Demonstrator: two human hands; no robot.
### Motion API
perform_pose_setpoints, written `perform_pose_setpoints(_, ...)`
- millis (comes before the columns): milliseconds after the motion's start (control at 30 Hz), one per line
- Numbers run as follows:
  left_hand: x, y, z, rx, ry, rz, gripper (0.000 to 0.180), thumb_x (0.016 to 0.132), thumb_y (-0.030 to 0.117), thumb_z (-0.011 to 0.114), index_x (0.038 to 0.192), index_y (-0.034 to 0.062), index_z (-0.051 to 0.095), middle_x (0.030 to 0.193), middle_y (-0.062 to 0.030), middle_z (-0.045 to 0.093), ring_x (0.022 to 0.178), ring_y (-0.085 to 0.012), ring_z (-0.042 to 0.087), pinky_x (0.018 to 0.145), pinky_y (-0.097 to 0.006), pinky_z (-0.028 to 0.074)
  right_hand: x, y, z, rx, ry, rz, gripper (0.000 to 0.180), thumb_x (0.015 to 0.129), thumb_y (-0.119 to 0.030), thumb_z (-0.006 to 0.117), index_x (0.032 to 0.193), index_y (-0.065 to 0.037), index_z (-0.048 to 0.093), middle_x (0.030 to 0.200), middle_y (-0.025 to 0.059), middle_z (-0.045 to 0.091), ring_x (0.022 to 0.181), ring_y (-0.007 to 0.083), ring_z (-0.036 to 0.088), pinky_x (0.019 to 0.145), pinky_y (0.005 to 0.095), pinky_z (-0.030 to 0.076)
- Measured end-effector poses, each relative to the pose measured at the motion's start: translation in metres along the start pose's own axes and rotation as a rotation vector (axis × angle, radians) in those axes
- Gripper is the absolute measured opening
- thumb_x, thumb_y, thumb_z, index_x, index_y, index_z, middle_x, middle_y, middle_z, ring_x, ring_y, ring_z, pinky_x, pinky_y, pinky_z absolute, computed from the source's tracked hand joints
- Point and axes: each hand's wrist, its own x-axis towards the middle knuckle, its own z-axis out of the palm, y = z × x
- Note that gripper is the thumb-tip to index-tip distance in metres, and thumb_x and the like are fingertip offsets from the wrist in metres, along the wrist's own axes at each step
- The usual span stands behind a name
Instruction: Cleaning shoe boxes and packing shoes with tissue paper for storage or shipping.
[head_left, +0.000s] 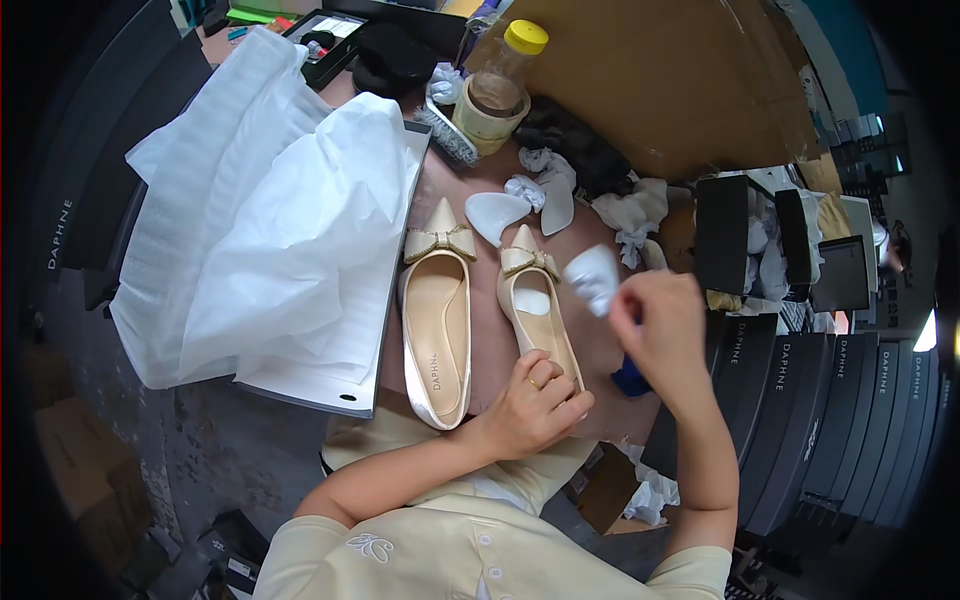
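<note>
Two beige pointed flat shoes with bows lie side by side on the brown tabletop, toes pointing away. The left shoe [437, 330] stands untouched. My left hand [540, 405] is closed round the heel of the right shoe [535, 300], and something white shows inside that shoe toward its toe. Raised to the right of this shoe, my right hand [660, 325] pinches a white toe insert with crumpled paper [592, 278], slightly smeared by motion. Beyond the shoes lie more white toe inserts [497, 213] and balled tissue paper [525, 190].
On the left, an open shoe box [310, 395] holds spread white tissue [300, 230]. A yellow-lidded jar [505, 70] in a tape roll and a brush [450, 135] stand at the back. Dark shoe boxes [790, 420] line the right; cardboard [660, 80] rises behind.
</note>
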Motion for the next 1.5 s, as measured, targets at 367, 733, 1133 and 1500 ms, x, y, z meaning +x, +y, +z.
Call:
perform_pose_setpoints(367, -0.016, 0.007, 0.003, -0.026, -0.018, 0.007, 0.049, 0.052, 0.011, 0.075, 0.097, 0.0107, 0.057, 0.081, -0.0023, 0.048, 0.079, -0.0220, 0.049, 0.087, -0.045, 0.038, 0.015, -0.020, 0.093, -0.217, -0.358, -0.360, 0.011, 0.065, -0.016, 0.065, 0.068, -0.007, 0.059, 0.065, 0.0080, 0.062, 0.060, 0.0235, 0.064, 0.051, 0.0341, 0.049)
perform_pose_setpoints(733, -0.030, -0.002, 0.013, -0.010, 0.017, -0.058, 0.049, 0.058, 0.012, 0.072, 0.104, 0.0094, 0.055, 0.095, -0.0057, 0.053, 0.093, -0.0249, 0.050, 0.093, -0.047, 0.036, -0.015, -0.016, -0.035, 0.010, 0.119, 0.182, 0.031, 0.071, -0.009, 0.068, 0.099, 0.000, 0.058, 0.077, 0.0122, 0.060, 0.068, 0.0295, 0.060, 0.061, 0.0369, 0.047)
perform_pose_setpoints(1133, -0.035, -0.001, 0.030, 0.008, 0.059, 0.090, 0.034, 0.062, 0.008, 0.071, 0.094, 0.0111, 0.059, 0.081, -0.0025, 0.053, 0.077, -0.0209, 0.053, 0.080, -0.039, 0.039, 0.004, -0.034, 0.120, 0.351, -0.420, 0.075, 0.066, 0.087, -0.051, 0.048, 0.100, 0.014, 0.053, 0.101, 0.0316, 0.053, 0.094, 0.0424, 0.052, 0.085, 0.0465, 0.041)
perform_pose_setpoints(1500, -0.044, 0.001, 0.035, 0.029, 0.088, 0.090, 0.030, 0.060, 0.018, 0.071, 0.088, 0.0162, 0.062, 0.070, 0.0029, 0.043, 0.070, -0.0178, 0.046, 0.075, -0.037, 0.036, -0.001, -0.037, 0.129, 0.340, -0.404, 0.141, 0.068, 0.086, -0.052, 0.047, 0.105, 0.013, 0.054, 0.105, 0.0294, 0.056, 0.100, 0.0389, 0.054, 0.090, 0.0437, 0.040)
